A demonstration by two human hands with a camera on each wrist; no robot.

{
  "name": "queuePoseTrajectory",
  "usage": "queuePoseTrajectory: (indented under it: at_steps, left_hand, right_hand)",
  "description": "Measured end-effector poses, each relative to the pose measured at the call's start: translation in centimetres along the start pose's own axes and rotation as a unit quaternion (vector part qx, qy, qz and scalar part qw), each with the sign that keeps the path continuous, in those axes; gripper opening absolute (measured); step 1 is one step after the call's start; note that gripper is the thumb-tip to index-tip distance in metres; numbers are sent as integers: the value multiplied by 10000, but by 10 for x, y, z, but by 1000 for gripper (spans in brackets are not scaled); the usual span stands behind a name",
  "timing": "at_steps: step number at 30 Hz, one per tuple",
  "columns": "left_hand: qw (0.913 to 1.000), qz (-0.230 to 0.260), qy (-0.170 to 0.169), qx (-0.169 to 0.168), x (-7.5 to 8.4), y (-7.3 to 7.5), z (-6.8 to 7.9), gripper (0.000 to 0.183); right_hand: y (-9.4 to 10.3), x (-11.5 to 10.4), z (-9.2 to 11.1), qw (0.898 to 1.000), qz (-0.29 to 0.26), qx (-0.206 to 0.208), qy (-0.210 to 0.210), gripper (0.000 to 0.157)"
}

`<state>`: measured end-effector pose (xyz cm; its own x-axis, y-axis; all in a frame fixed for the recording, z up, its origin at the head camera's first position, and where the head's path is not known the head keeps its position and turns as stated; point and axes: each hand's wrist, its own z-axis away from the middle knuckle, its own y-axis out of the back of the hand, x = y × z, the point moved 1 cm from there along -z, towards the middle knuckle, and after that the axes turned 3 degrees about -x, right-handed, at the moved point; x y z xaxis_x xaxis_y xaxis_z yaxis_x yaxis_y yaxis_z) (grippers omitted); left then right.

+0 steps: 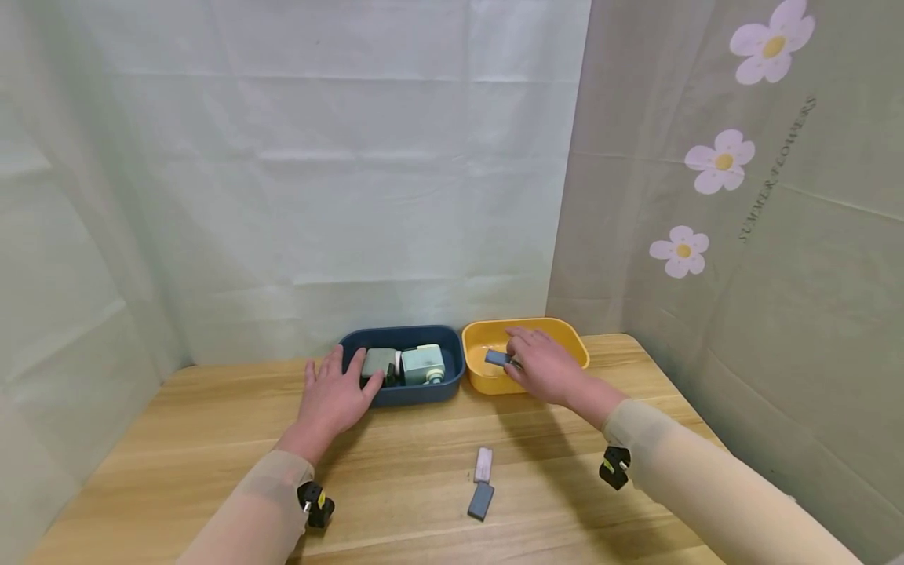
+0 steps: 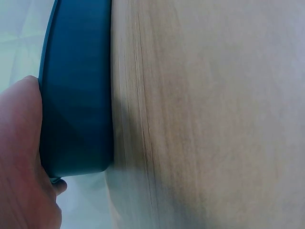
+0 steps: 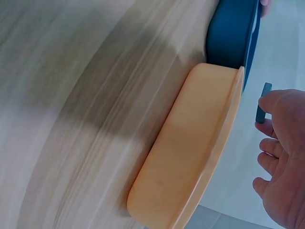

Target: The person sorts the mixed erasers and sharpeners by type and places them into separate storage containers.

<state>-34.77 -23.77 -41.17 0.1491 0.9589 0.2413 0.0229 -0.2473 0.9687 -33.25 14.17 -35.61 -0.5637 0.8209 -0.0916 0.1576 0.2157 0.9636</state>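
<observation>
My right hand [image 1: 544, 365] pinches a small blue-grey block [image 1: 497, 358] between thumb and finger, above the yellow bin [image 1: 577, 351]. In the right wrist view the same block [image 3: 263, 102] stands out past the bin's rim, its other fingers loosely bent. My left hand [image 1: 335, 398] rests with spread fingers at the left end of the dark blue bin [image 1: 452, 383]. Inside that bin lie a grey-green item [image 1: 379, 362] and a pale green boxy item [image 1: 424, 363]; their kinds are unclear. The left wrist view shows the hand [image 2: 21, 157] against the blue bin's wall [image 2: 78, 95].
On the wooden table [image 1: 395, 479], a pale lilac block [image 1: 483, 464] and a blue-grey block [image 1: 481, 501] lie end to end in front of the bins. Both bins stand side by side at the back edge. Behind hangs a pale curtain [image 1: 339, 196]; a flowered one [image 1: 636, 180] hangs at right.
</observation>
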Motion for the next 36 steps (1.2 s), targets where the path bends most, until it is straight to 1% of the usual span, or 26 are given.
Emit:
queuePoseTrajectory:
  at_steps: [12, 20, 23, 30, 36]
  left_hand:
    - [10000, 13, 12, -39, 1, 0, -1, 82]
    - [10000, -3, 0, -15, 3, 2, 2, 81]
    - [10000, 14, 24, -50, 4, 3, 3, 81]
    - [9999, 83, 71, -75, 4, 3, 3, 82]
    - [9999, 82, 63, -40, 1, 2, 2, 82]
  right_hand:
    - [0, 12, -13, 9996, 156, -76, -214, 20]
    - [-1, 16, -21, 9985, 170, -282, -434, 22]
    - [-2, 18, -23, 9980, 173, -344, -506, 21]
    - [-3, 22, -23, 9978, 274, -275, -536, 20]
    - [-6, 24, -26, 9960, 368, -441, -677, 22]
